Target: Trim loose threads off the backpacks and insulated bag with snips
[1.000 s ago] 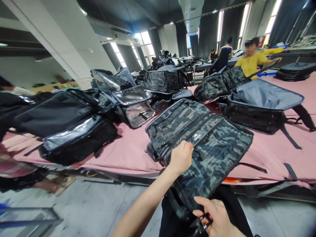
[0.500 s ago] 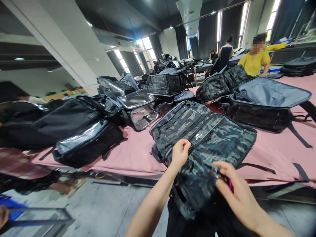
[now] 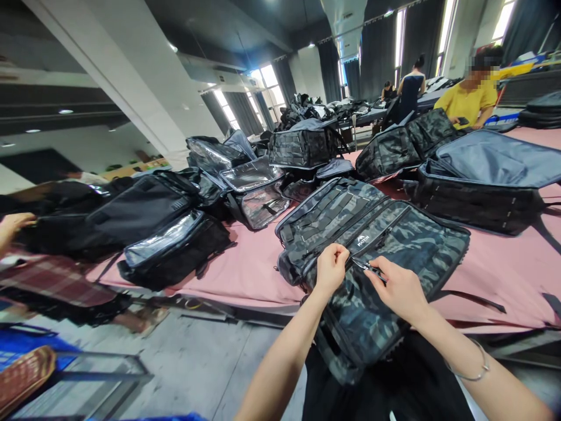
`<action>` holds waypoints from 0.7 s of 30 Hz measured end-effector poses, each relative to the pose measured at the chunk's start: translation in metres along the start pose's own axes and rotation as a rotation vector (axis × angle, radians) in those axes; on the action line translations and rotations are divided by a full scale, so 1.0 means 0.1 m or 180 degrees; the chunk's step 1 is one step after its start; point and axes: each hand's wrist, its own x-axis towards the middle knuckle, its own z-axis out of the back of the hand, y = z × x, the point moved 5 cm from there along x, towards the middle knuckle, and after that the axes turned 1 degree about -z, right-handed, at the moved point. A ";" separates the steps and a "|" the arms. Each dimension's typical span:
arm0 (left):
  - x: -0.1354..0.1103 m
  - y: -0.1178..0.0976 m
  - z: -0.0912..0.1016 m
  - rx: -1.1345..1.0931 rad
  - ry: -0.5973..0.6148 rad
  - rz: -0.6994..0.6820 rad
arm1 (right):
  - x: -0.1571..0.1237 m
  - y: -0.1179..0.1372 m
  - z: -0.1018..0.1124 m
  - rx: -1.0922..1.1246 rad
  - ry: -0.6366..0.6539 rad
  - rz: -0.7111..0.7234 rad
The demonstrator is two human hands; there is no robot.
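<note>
A camouflage backpack [image 3: 421,245] with a white logo lies spread open in front of me, its near end hanging over the table edge. My left hand [image 3: 332,266] is pinched closed at the backpack's zipper seam, below the logo; what is between the fingertips is too small to make out. In my right hand [image 3: 397,286] is a pair of thread snips [image 3: 362,264], gripped between thumb and fingers. The blades point left and reach the seam right beside my left fingertips.
A pink-covered table [image 3: 254,263] carries several other bags, among them a black bag with silver lining [image 3: 175,251] and an open grey-lined backpack [image 3: 473,204]. At left, a co-worker's hand [image 3: 17,225] touches a black bag. A person in yellow [image 3: 468,102] stands across the table.
My right hand has moved up and left, bringing the snips to the seam beside my left hand. The left hand keeps its pinch. At far left, a co-worker's hand has come into view.
</note>
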 end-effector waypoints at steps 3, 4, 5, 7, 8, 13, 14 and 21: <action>0.00 0.00 -0.01 -0.0003 -0.0004 -0.0030 | 0.00 0.00 -0.02 -0.0068 0.0020 0.0031; 0.00 0.00 -0.01 -0.0004 0.0000 -0.0033 | 0.00 0.00 -0.02 -0.0089 0.0008 0.0042; 0.00 0.00 -0.01 -0.0009 0.0006 -0.0030 | 0.00 0.01 -0.03 -0.0119 0.0007 0.0049; 0.00 0.00 -0.02 -0.0031 0.0020 -0.0014 | 0.01 0.01 -0.06 -0.0207 0.0040 0.0045; 0.00 0.00 -0.02 -0.0047 0.0023 -0.0012 | 0.01 0.01 -0.07 -0.0249 0.0064 0.0028; -0.01 -0.04 -0.01 -0.0147 0.0015 -0.0111 | 0.04 -0.01 -0.07 -0.0085 0.0165 -0.0079; -0.02 -0.05 -0.01 -0.0235 0.0020 -0.0116 | 0.05 -0.02 -0.05 0.0044 0.0152 -0.0143; -0.06 -0.21 -0.03 -0.0703 0.0225 -0.0166 | -0.03 -0.27 0.17 0.1636 -0.0936 -0.1220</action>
